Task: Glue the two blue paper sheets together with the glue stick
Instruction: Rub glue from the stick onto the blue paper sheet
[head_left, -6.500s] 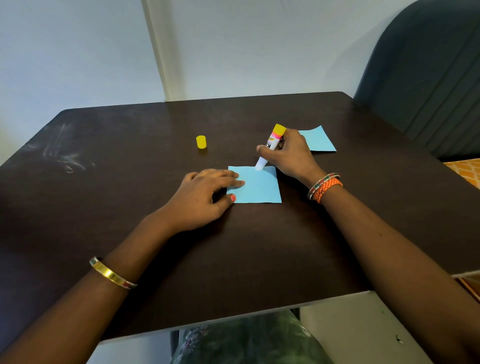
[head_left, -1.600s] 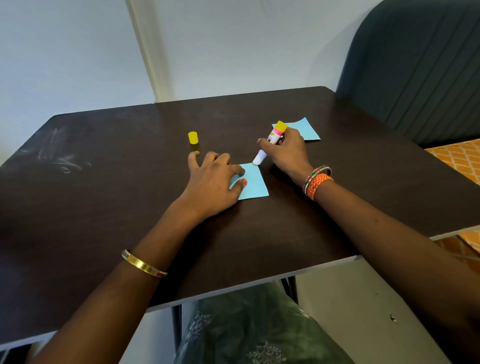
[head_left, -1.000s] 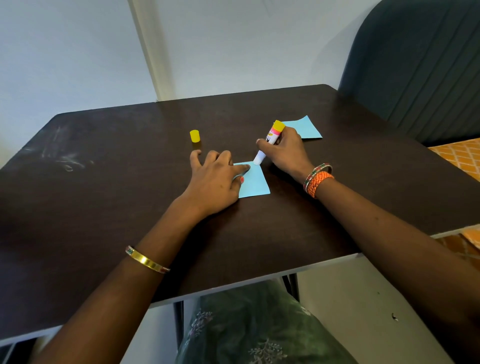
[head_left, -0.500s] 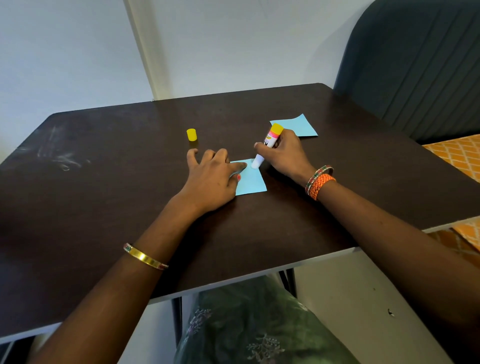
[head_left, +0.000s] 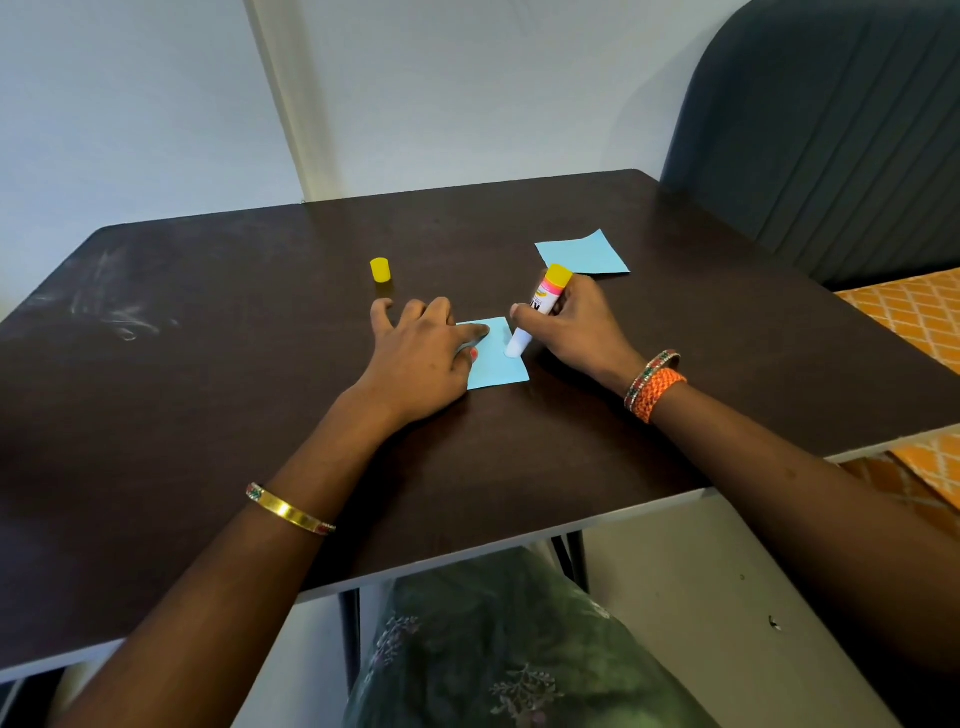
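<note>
A small blue paper sheet (head_left: 497, 364) lies flat on the dark table (head_left: 208, 405) in front of me. My left hand (head_left: 421, 353) rests palm down on its left part, fingers spread, pinning it. My right hand (head_left: 571, 327) grips the glue stick (head_left: 537, 314), a white tube with a yellow end, tilted with its white tip touching the sheet near its right edge. The second blue sheet (head_left: 584, 254) lies flat further back, beyond my right hand.
The yellow glue cap (head_left: 380, 270) stands upright on the table behind my left hand. A dark padded chair back (head_left: 831, 130) rises at the right. An orange patterned cloth (head_left: 914, 322) lies past the table's right edge.
The glue stick's tip has slid from the sheet's far edge toward me along its right side. My left hand stays pressed on the sheet.
</note>
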